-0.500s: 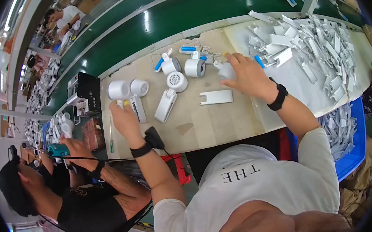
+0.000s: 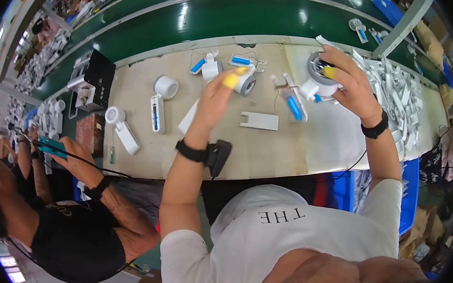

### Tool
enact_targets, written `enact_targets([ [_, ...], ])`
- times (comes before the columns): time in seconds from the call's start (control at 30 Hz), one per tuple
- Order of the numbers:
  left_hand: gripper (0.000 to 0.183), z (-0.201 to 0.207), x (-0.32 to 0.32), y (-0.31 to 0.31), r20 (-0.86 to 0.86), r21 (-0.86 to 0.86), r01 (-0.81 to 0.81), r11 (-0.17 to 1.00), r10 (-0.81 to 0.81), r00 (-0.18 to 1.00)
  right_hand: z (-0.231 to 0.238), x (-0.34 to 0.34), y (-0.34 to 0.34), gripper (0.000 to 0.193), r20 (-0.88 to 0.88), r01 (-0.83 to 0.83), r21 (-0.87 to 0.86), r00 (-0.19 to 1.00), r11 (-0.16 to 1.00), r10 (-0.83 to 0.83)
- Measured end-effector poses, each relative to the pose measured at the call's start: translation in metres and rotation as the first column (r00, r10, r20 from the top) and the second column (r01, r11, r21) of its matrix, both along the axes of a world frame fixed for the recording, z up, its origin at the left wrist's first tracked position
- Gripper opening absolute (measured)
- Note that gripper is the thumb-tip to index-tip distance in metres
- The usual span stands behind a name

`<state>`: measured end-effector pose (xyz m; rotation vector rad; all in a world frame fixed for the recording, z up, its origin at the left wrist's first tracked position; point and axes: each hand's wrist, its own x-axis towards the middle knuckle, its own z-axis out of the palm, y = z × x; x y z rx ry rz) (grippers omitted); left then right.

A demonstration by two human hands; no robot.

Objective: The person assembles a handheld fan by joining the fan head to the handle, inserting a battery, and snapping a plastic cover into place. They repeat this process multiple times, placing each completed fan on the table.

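Observation:
My right hand (image 2: 351, 85) is closed around a white round fan head (image 2: 316, 88), its dark open side showing. Beside it a white handle shell with a blue cylindrical cell (image 2: 294, 107) and thin wires rests on the table; whether it is joined to the head I cannot tell. My left hand (image 2: 215, 99), blurred, is over the middle of the table with fingers stretched rightward and yellow wraps on the tips. Beyond those fingers are two more fan heads, one white (image 2: 211, 70) and one grey-rimmed (image 2: 245, 86). Below my left hand, a white handle (image 2: 188, 119) is partly hidden.
Handheld fans (image 2: 123, 130) (image 2: 157, 112) lie at the left, near a black machine (image 2: 92, 80). A flat white cover (image 2: 258, 121) lies mid-table. White parts (image 2: 400, 94) are heaped at right. A co-worker's hand (image 2: 80, 159) holds a teal power screwdriver (image 2: 50, 148). A green conveyor (image 2: 216, 21) runs behind.
My left hand has let go of a fan, now lying at the far left, and moved right. My right hand has carried the fan head rightward. The view has shifted slightly.

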<state>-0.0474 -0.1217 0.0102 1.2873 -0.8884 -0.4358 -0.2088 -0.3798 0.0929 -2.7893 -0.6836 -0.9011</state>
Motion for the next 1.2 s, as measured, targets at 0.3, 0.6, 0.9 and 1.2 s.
enact_targets([
  [0.3,0.054,0.004,-0.072,-0.052,-0.465,-0.689,0.444,0.573,-0.819,0.336,0.001,-0.024,0.001,0.039,0.196,0.031,-0.098,0.98,0.995,-0.011],
  [0.6,0.031,0.002,-0.083,-0.039,-0.237,0.085,0.168,0.982,-0.144,0.961,0.0,-0.039,0.01,0.03,0.181,0.034,-0.151,0.983,0.988,-0.006],
  [0.9,0.022,0.019,-0.098,-0.03,-0.65,-0.475,0.378,0.795,-0.606,0.459,-0.002,-0.038,-0.007,0.033,0.316,-0.155,-0.161,0.927,0.975,0.2],
  [1.2,0.021,0.026,-0.099,-0.023,-0.419,0.023,0.377,0.926,-0.333,0.845,0.001,-0.04,0.0,0.029,0.2,-0.155,-0.356,0.951,0.921,0.237],
])
